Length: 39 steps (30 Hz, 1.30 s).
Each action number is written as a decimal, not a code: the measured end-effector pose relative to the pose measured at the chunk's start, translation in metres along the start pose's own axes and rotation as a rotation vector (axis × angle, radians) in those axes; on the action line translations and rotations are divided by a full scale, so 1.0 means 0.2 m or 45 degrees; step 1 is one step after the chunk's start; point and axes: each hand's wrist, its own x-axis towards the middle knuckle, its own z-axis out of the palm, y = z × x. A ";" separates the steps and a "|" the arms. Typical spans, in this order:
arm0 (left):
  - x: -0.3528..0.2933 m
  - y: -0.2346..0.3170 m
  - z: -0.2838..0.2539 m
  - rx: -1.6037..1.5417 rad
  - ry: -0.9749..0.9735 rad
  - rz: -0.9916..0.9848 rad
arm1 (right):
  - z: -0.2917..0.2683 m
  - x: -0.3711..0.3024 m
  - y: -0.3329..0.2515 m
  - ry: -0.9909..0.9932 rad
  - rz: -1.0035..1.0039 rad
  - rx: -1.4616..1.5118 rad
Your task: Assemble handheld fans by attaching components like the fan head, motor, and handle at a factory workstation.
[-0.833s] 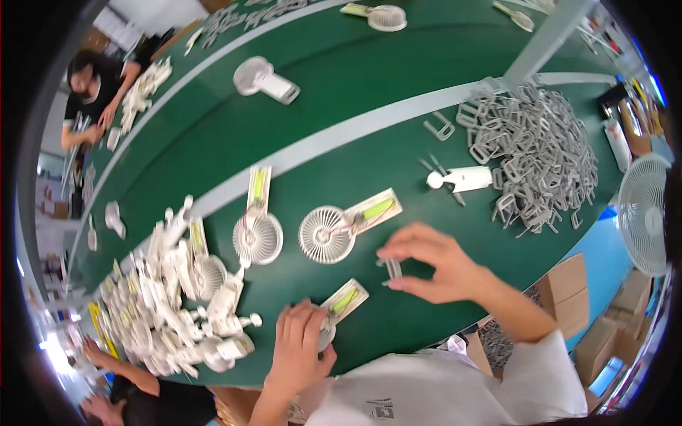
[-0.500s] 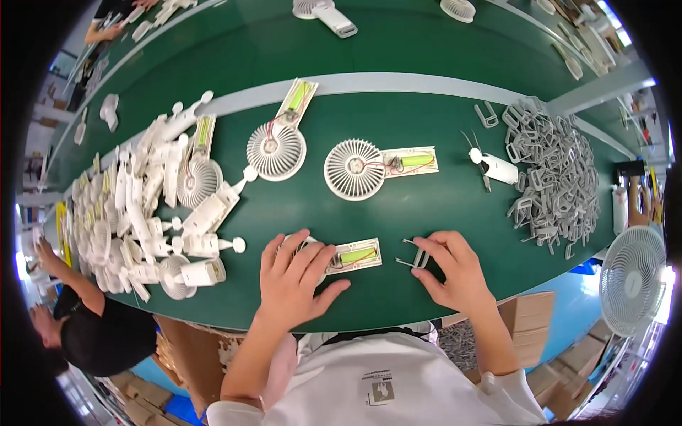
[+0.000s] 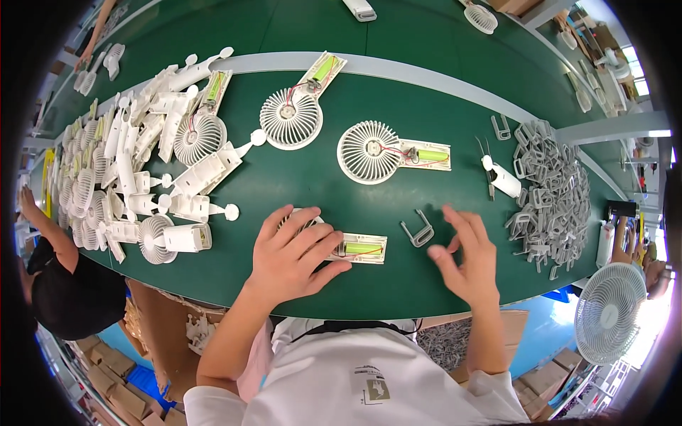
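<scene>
My left hand (image 3: 293, 254) rests over the round head of an opened handheld fan, fingers spread and thumb apart. Most of that fan head is hidden under it. The fan's open handle (image 3: 366, 249) sticks out to the right, showing a green battery and a red wire. A grey U-shaped clip (image 3: 419, 232) lies on the table just right of the handle. Beside the clip, my right hand (image 3: 470, 261) is open, thumb and fingers apart, with nothing between them. Another opened fan (image 3: 369, 151) lies farther up, its battery exposed.
A large pile of white fan parts (image 3: 128, 170) covers the left side. A third opened fan (image 3: 290, 117) lies beyond my left hand. To the right are a white handle piece with wires (image 3: 506, 181) and a heap of grey clips (image 3: 550, 199). A person in black (image 3: 78, 298) works at left.
My right hand has let go of the grey clip, which now lies on the table, and its fingers have opened. My left hand stays over the fan. The whole view has shifted somewhat.
</scene>
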 end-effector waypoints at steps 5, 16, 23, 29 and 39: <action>0.00 0.00 0.00 -0.012 0.017 0.001 | 0.14 -0.02 -0.01 0.010 -0.116 -0.051; 0.01 0.00 -0.01 -0.044 0.056 -0.024 | 0.18 -0.05 -0.07 -0.153 -0.230 0.382; 0.04 -0.03 -0.01 -0.097 0.039 0.042 | 0.21 -0.01 -0.16 -0.230 -0.261 0.277; 0.03 -0.06 -0.02 -0.088 0.018 0.093 | -0.07 0.15 -0.08 -0.127 -0.410 0.238; 0.11 -0.03 -0.02 -0.081 -0.043 0.145 | -0.44 0.45 0.31 0.180 0.021 -0.327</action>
